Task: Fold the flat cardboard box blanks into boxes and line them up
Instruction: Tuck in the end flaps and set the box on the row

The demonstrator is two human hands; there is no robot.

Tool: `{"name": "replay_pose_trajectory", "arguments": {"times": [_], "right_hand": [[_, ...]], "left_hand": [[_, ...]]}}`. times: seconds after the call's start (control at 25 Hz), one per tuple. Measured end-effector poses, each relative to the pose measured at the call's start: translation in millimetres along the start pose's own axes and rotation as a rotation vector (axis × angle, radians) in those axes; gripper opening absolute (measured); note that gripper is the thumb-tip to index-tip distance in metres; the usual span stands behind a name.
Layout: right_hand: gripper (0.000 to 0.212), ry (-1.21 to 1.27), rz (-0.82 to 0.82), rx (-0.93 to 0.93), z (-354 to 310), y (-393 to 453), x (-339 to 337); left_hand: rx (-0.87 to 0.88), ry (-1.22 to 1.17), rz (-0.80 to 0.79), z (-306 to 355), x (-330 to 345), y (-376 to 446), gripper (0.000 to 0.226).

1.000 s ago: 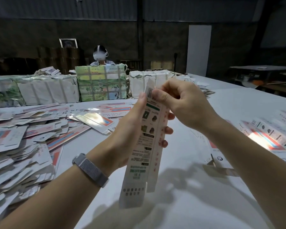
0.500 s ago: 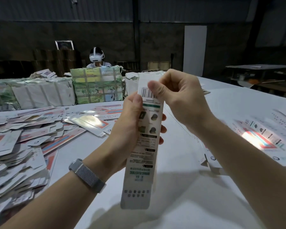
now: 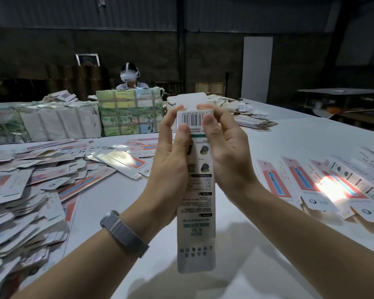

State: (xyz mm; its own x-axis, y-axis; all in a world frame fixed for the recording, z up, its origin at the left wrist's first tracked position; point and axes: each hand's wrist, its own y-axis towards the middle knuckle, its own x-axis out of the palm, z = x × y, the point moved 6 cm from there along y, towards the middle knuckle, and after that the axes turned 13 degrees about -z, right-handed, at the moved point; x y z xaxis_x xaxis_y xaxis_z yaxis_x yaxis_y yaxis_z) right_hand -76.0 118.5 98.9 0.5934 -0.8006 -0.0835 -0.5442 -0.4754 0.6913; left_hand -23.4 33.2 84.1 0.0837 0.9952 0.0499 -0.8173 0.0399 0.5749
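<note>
A tall, narrow printed cardboard box (image 3: 195,190) is held upright above the table (image 3: 279,147). Its upper end is pinched by the left hand (image 3: 173,160) and right hand (image 3: 227,156), thumbs pressed beside the barcode.

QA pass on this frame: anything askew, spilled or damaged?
No visible damage. The flat blanks on the table's left side lie in a loose, sprawling heap, overlapping at all angles, unlike the row of boxes on the right. The box held by the left hand and right hand looks intact.

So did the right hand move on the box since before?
Yes. The right hand slid from the box's top flap down to its barcode side, now lower against the green bundle behind.
</note>
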Motion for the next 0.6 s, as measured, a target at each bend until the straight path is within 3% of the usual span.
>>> {"name": "replay_pose_trajectory", "arguments": {"times": [0.16,0.6], "right_hand": [[0.019,0.010,-0.017,-0.002,-3,1,-1],[0.015,0.179,-0.031,0.084,4,6,2]], "left_hand": [[0.035,0.079,0.009,-2,-2,-1,0.023],[-0.010,0.181,-0.001,-1,-13,14,0.014]]}}
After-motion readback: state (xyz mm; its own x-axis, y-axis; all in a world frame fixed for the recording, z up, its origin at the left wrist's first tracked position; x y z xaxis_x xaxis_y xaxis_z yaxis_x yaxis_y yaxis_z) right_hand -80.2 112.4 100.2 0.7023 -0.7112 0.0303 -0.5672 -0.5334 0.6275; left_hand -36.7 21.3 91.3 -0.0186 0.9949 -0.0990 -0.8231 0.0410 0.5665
